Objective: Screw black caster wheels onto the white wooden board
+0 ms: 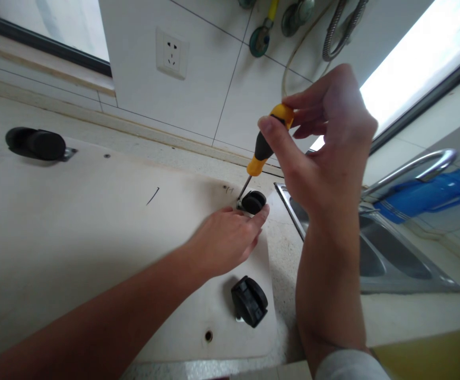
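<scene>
My right hand (325, 137) is closed around the yellow and black handle of a screwdriver (264, 142). The screwdriver slants down, its tip at the metal plate beside a black caster wheel (254, 201). My left hand (230, 237) rests on the white board (134, 253), its fingers pressed against that caster from the near side. Whatever screw lies under the tip is too small to make out. A second black caster (249, 301) stands near the board's front right corner, and a third (35, 143) sits at the far left.
The board lies on a speckled countertop (287, 248) against a tiled wall. A steel sink (407, 253) with a curved faucet (420, 169) and a blue plastic item (428, 195) is at right. A wall socket (171, 54), pipes and valves (259, 41) are behind.
</scene>
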The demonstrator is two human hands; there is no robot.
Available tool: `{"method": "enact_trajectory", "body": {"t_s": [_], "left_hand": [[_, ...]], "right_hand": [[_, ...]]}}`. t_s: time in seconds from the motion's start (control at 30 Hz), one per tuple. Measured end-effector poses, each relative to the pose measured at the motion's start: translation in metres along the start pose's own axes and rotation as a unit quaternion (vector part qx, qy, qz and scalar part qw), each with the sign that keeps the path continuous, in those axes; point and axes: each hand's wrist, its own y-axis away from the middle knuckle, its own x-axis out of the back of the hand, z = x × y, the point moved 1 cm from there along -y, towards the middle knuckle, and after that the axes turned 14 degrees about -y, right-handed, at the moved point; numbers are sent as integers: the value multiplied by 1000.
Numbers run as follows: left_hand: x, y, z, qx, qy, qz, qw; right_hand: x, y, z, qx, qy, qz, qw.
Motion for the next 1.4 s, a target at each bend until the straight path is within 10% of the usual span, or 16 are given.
{"method": "enact_trajectory", "body": {"t_s": [1.4], "left_hand": [[1, 2, 4, 11, -57, -31, 998]], "right_hand": [[-9, 4, 2, -23, 64, -11, 998]]}}
